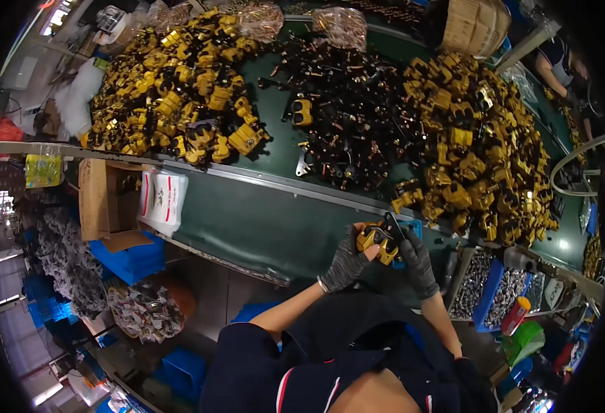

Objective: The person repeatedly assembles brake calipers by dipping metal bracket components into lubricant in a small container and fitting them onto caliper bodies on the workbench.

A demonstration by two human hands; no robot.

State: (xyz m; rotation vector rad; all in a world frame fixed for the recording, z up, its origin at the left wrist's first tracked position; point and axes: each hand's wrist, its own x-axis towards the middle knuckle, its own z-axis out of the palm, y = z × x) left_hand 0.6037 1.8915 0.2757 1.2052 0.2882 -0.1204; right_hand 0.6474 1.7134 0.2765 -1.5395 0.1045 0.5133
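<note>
My left hand (pixel 346 263), in a grey fingerless glove with bare fingertips, grips a yellow brake caliper (pixel 377 242) with dark openings. My right hand (pixel 418 263), gloved alike, is closed at the caliper's right side. Its fingers hold a flat black bracket (pixel 392 224) against the caliper; whether the two are joined I cannot tell. Directly behind my right hand is a small blue tray (pixel 412 227), partly hidden. Both hands are in front of the bench edge, close to my body.
Yellow calipers are heaped at the left (pixel 178 96) and right (pixel 474 144) of the green bench, with black brackets (pixel 350 110) between them. A cardboard box (pixel 96 199) and white printed bags (pixel 162 199) stand left. Metal small parts (pixel 478 282) fill bins at right. Another person (pixel 557 65) works far right.
</note>
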